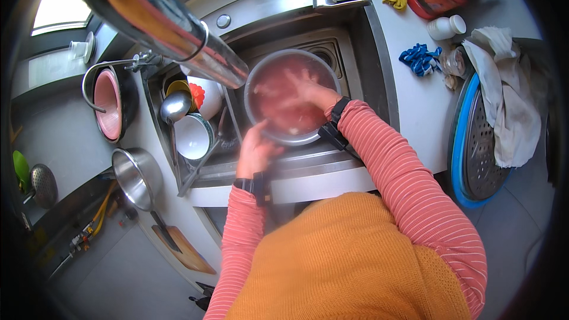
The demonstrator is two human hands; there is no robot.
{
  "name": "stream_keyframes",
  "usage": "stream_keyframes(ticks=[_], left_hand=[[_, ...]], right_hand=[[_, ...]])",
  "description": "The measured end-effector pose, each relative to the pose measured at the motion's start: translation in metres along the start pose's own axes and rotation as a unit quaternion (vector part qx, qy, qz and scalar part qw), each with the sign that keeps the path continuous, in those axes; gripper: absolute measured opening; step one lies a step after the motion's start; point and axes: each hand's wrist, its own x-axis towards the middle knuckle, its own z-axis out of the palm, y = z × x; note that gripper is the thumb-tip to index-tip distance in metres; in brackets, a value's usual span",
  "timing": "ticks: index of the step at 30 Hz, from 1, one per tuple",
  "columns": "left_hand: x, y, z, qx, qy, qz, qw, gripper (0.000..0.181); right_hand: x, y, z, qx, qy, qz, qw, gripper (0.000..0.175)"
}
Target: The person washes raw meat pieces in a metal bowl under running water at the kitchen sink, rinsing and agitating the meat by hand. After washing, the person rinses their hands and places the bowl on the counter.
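Note:
A round metal basin (291, 141) stands in the steel sink (355, 38) before me, full of cloudy pink-red liquid (278, 115). My right hand (304, 86) reaches into the liquid from the near right side, fingers spread and partly under the surface. Pale bits show in the liquid, too blurred to name. At the basin's near left rim is my left hand (258, 149), its thumb against or just over the edge and its fingers outside. Motion blur hides whether it grips the rim. Both wrists wear black straps.
A large chrome pipe-like faucet part (213, 62) hangs over the sink's left. Dishes, including a white bowl (192, 138) and a steel ladle (175, 106), fill the left compartment. A steel pot (138, 178) stands left. Right are a white bottle (444, 28) and blue cloth (420, 58).

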Motion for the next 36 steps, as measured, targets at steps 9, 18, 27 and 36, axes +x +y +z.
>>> stream_keyframes(ticks=[9,18,27,36], left_hand=[[-0.007,0.003,0.001,-0.019,-0.036,0.021,0.999,0.069],[-0.009,0.008,0.005,-0.041,-0.043,0.008,0.998,0.056],[-0.001,0.029,0.021,-0.191,0.065,-0.146,0.969,0.034],[-0.002,0.034,0.026,-0.175,0.068,-0.154,0.970,0.035]], right_hand=[[-0.007,-0.001,-0.001,-0.059,0.010,-0.027,0.998,0.100],[-0.010,0.003,0.000,-0.031,0.004,-0.043,0.999,0.090],[-0.005,0.009,0.008,-0.020,0.014,-0.065,0.998,0.081],[-0.011,0.002,0.000,-0.022,-0.009,-0.048,0.999,0.079]])
